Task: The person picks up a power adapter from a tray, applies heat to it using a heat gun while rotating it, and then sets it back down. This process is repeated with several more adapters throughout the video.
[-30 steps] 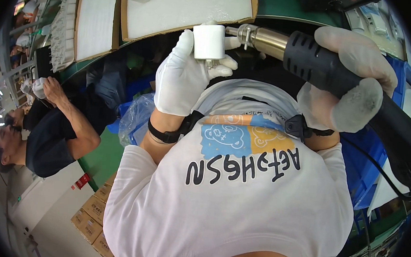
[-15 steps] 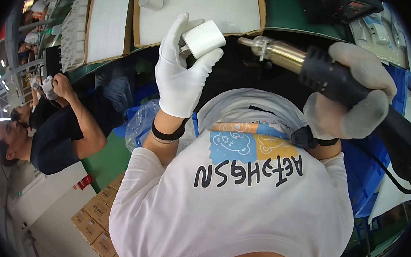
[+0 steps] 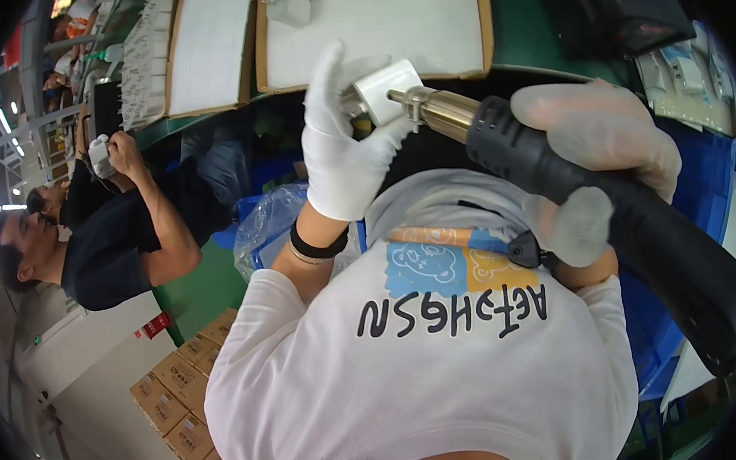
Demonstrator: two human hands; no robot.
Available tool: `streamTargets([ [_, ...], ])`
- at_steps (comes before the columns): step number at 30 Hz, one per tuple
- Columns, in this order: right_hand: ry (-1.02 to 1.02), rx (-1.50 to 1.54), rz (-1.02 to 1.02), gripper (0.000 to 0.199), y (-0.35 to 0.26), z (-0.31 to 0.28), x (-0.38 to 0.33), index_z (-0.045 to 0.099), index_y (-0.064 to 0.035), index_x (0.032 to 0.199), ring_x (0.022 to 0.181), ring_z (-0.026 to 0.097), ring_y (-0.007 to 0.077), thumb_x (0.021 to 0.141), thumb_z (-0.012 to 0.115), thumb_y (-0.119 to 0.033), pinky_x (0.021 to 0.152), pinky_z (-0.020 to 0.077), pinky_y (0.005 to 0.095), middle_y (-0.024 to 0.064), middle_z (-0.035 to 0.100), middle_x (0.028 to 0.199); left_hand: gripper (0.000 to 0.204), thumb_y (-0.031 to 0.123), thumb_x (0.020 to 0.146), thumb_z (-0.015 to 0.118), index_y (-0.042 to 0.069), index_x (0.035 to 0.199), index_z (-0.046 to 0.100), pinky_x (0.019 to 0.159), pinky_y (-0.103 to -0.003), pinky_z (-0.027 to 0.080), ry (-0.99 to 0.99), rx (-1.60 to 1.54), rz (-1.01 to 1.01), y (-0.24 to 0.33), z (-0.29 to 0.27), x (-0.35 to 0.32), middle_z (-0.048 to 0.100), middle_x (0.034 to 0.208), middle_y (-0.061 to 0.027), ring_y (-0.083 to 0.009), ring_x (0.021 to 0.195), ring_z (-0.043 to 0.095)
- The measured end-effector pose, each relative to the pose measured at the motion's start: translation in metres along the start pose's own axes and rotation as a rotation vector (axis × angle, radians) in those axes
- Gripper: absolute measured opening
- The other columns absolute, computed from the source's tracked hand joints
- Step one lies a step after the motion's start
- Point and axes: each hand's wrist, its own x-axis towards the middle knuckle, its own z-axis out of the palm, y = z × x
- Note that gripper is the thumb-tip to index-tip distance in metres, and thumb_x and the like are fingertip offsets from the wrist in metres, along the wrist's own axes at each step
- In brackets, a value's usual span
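Note:
My left hand (image 3: 343, 159), in a white glove, holds a small white power adapter (image 3: 386, 89) between thumb and fingers. Metal-looking prongs seem to stick out of the adapter's left side, partly hidden by the fingers. In my right hand (image 3: 605, 132), whose fingertips look pale and covered, is a black hot-air gun (image 3: 522, 143) with a shiny metal barrel. Its narrow nozzle tip points left at the adapter's right face, touching it or very close; I cannot tell which.
Ahead, a shallow cardboard-edged tray (image 3: 375, 36) bears several white adapters (image 3: 289, 7). Left of it stands a second tray (image 3: 210, 40). A dark box-shaped device (image 3: 639, 22) sits far right, above blue bins (image 3: 704, 183). A co-worker (image 3: 130, 237) works at the left.
The hot-air gun has moved left, bringing its nozzle to the adapter. My left hand and the adapter sit slightly lower and further right in view, as the whole scene has shifted.

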Motion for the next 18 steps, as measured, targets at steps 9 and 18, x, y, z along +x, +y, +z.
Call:
streamTargets([
  [9, 0.528, -0.291, 0.052, 0.045, -0.003, -0.028, -0.004, 0.051, 0.0009, 0.099, 0.083, 0.063, 0.0299, 0.089, 0.051, -0.043, 0.07, 0.0528, 0.0352, 0.0258, 0.061, 0.098, 0.044, 0.002, 0.073, 0.072, 0.0, 0.113, 0.052, 0.082, -0.027, 0.047, 0.222, 0.325, -0.026, 0.004, -0.13, 0.068, 0.058, 0.106, -0.0076, -0.0148, 0.095, 0.057],
  [18, 0.5, -0.219, 0.227, 0.047, -0.009, -0.017, -0.006, 0.05, 0.0011, 0.098, 0.087, 0.06, 0.0267, 0.084, 0.056, -0.043, 0.063, 0.0519, 0.0295, 0.0263, 0.059, 0.101, 0.044, 0.019, 0.066, 0.074, 0.006, 0.107, 0.061, 0.083, -0.033, 0.047, 0.078, 1.035, 0.083, -0.096, -0.277, 0.237, 0.061, 0.104, -0.0167, -0.0287, 0.094, 0.06],
])
